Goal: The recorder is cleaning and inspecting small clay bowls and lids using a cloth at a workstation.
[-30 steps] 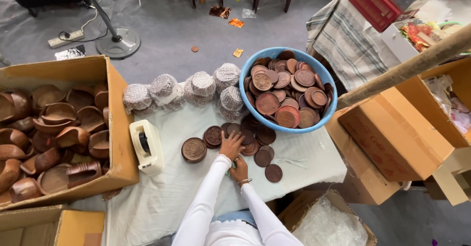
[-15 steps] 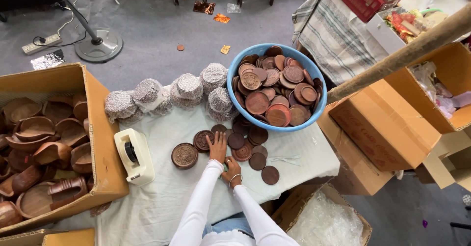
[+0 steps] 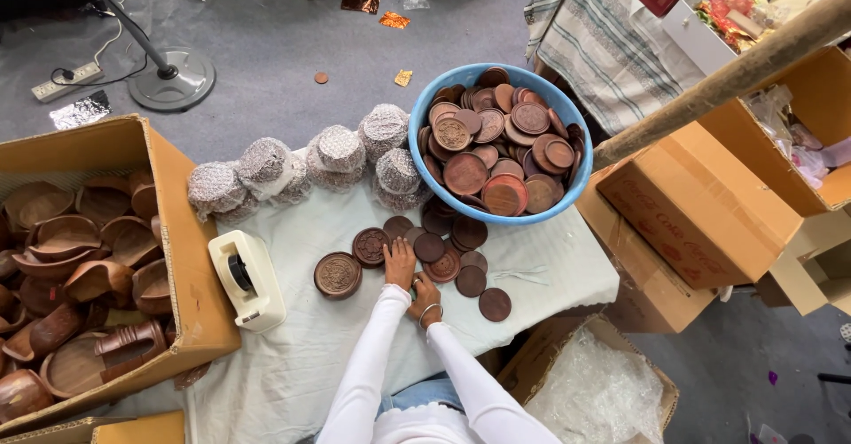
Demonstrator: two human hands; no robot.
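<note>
I look straight down at a table under a pale cloth (image 3: 292, 364). My left hand (image 3: 400, 262) lies flat with its fingers spread on loose round brown wooden lids (image 3: 448, 247) in the middle of the cloth. Just behind it, my right hand (image 3: 425, 304) rests on the cloth with a bangle on the wrist; what it holds, if anything, is hidden. Both sleeves are white. A carved lidded wooden box (image 3: 338, 275) stands left of my left hand. A blue plastic basin (image 3: 425, 187) heaped with more wooden lids sits beyond.
Several foam-wrapped bundles (image 3: 266, 167) line the far edge of the cloth. A cream tape dispenser (image 3: 247, 279) lies at left beside an open cardboard box (image 3: 182, 231) of wooden bowls. Cardboard boxes (image 3: 700, 205) and a wooden pole (image 3: 727, 76) are at right; bubble wrap (image 3: 598, 391) below.
The view has shifted slightly; my hands stay on the loose lids, with the left one reaching a little further forward.
</note>
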